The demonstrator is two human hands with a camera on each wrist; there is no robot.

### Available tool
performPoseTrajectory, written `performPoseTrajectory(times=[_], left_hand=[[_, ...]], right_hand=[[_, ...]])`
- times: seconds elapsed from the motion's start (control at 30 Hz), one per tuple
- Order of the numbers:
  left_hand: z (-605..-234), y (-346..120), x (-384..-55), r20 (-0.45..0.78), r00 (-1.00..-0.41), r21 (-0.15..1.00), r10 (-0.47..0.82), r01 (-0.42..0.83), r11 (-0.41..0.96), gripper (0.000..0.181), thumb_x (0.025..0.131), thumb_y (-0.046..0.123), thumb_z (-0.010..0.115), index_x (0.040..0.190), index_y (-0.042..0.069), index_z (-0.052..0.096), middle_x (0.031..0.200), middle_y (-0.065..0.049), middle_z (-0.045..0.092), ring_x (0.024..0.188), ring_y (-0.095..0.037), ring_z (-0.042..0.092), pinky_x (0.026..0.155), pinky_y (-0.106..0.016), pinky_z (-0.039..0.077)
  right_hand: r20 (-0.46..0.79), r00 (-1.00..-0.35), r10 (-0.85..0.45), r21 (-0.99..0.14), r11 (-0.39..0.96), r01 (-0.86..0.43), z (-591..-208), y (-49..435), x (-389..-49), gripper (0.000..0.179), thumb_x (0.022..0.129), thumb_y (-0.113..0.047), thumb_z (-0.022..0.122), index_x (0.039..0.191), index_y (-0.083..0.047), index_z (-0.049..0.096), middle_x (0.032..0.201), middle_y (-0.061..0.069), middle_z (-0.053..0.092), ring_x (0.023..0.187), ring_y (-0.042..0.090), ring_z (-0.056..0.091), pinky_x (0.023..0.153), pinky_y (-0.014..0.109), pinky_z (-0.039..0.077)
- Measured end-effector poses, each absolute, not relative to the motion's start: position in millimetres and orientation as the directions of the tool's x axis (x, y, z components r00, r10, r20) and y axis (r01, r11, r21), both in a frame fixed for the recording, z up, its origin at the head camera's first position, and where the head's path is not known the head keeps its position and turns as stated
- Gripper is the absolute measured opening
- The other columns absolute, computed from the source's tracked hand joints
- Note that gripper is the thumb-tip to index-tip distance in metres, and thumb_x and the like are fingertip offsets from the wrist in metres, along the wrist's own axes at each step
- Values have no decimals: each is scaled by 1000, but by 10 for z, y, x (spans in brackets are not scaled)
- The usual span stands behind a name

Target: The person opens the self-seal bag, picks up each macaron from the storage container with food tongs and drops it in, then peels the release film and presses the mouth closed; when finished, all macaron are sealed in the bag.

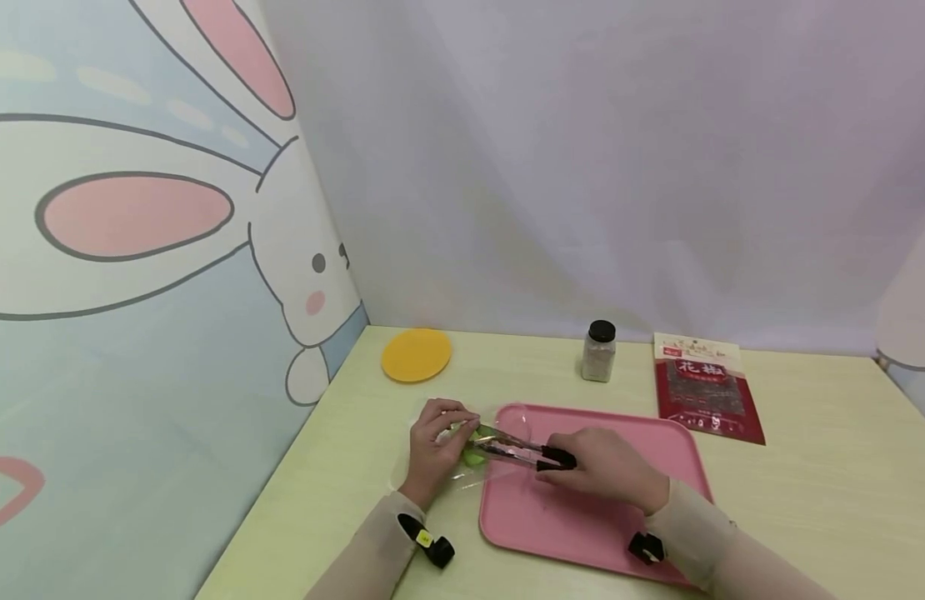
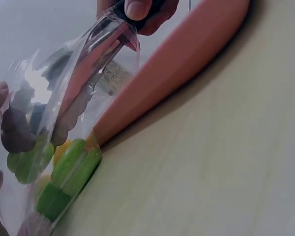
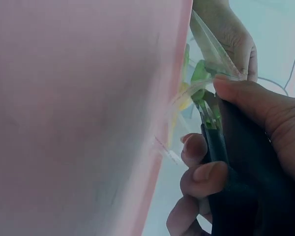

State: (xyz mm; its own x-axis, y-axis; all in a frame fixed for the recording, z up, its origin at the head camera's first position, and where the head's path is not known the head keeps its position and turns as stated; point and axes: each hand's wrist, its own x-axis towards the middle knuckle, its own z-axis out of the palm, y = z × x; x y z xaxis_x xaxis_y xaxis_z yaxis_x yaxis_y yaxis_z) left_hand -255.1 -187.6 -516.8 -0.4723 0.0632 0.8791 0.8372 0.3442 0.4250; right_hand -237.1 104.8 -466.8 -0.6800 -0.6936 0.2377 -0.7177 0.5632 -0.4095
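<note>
My left hand (image 1: 435,446) pinches the rim of a clear plastic bag (image 1: 462,477) at the tray's left edge. Black-handled metal tongs (image 1: 511,446) are gripped in my right hand (image 1: 608,471), which is over the pink tray (image 1: 537,521). Inside the bag, the left wrist view shows the scalloped tong tips (image 2: 69,115) above green pieces (image 2: 71,167) and a bit of yellow. One green piece (image 2: 27,164) appears at or between the tips; whether it is pinched is hard to tell through the plastic. My right thumb and fingers wrap the tong handles (image 3: 246,157).
A yellow plate (image 1: 417,355) lies at the back left of the table. Behind the tray stands a black-lidded jar (image 1: 599,354). A red and white spice packet (image 1: 706,387) lies at the back right. Walls border the table at the left and back.
</note>
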Motion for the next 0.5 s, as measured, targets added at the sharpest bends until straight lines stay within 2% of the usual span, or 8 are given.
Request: performPoseTrajectory(times=[0.2, 0.37, 0.5], left_hand=[[-5160, -1877, -2556, 878, -471, 422, 83, 844, 332, 19, 77, -4, 82, 91, 7, 78, 92, -10, 67, 88, -26, 58, 80, -31, 46], [-5133, -1870, -2527, 858, -504, 445, 96, 824, 350, 17, 81, 2, 82, 94, 12, 78, 95, -7, 67, 92, -24, 57, 83, -32, 45], [-5132, -1878, -2517, 849, -519, 456, 98, 814, 360, 15, 83, 5, 82, 95, 14, 78, 96, -5, 67, 93, -23, 57, 84, -31, 45]], right_hand=[[232, -669, -706, -418, 548, -724, -4674, 1084, -2359, 25, 91, -52, 71, 86, -31, 58, 68, -21, 51, 56, -3, 45, 54, 21, 42], [220, -726, -652, -408, 614, -675, -4635, 1228, -2296, 29, 88, -55, 72, 86, -33, 53, 65, -16, 47, 57, -3, 40, 53, 22, 37], [240, -775, -585, -460, 634, -622, -4584, 1475, -2187, 31, 85, -54, 76, 85, -34, 52, 64, -15, 45, 55, -3, 37, 50, 21, 33]])
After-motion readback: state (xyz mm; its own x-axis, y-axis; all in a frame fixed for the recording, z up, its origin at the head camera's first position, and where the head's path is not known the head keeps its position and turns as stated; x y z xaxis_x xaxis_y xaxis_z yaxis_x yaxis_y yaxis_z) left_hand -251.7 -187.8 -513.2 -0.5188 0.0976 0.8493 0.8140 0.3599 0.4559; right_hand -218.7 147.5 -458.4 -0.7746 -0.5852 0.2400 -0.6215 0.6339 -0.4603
